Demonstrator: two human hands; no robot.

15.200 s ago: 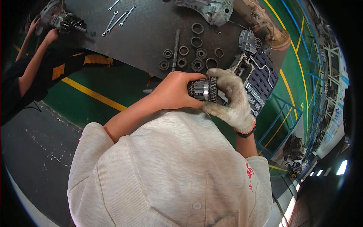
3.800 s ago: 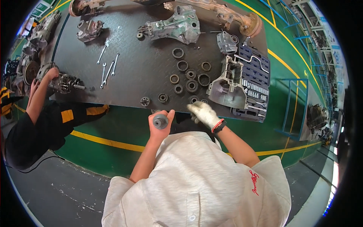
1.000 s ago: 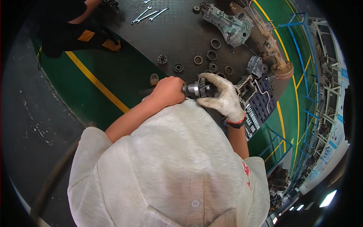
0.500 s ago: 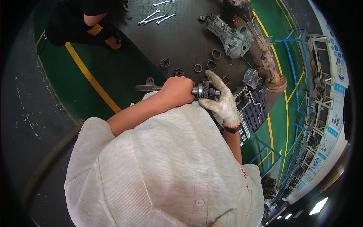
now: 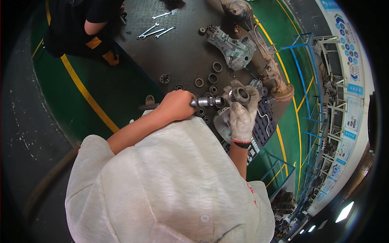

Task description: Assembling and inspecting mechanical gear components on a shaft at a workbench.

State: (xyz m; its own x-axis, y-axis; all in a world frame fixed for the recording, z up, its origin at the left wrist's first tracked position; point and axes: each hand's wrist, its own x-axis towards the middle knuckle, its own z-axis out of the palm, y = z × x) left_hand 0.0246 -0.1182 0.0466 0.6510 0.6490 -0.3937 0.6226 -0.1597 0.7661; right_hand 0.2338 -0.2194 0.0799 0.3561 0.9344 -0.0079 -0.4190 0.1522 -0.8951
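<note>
My bare left hand (image 5: 177, 106) is wrapped round a steel gear shaft (image 5: 207, 101), which lies level across my front. The shaft's bare right end sticks out past my fist, and part of its left end shows beyond my wrist. In a white knit glove, my right hand (image 5: 243, 121) holds a toothed gear (image 5: 240, 95) just off the shaft's right end, apart from it. The gear's open bore faces up. Close beyond the shaft lie a metal ring (image 5: 212, 78), a brass-coloured ring (image 5: 199, 82) and a small gear (image 5: 164, 78).
A dark metal table carries several wrenches (image 5: 156, 30), a gearbox housing (image 5: 233, 48) and a rusty axle (image 5: 272, 69) at the right. An open tool case (image 5: 265, 123) sits beside my right hand. A person in black (image 5: 77, 28) stands at the upper left.
My right hand has drawn the gear off the shaft's right end and moved slightly right, turning it bore upward. My left hand keeps hold of the shaft. The whole view has shifted a little.
</note>
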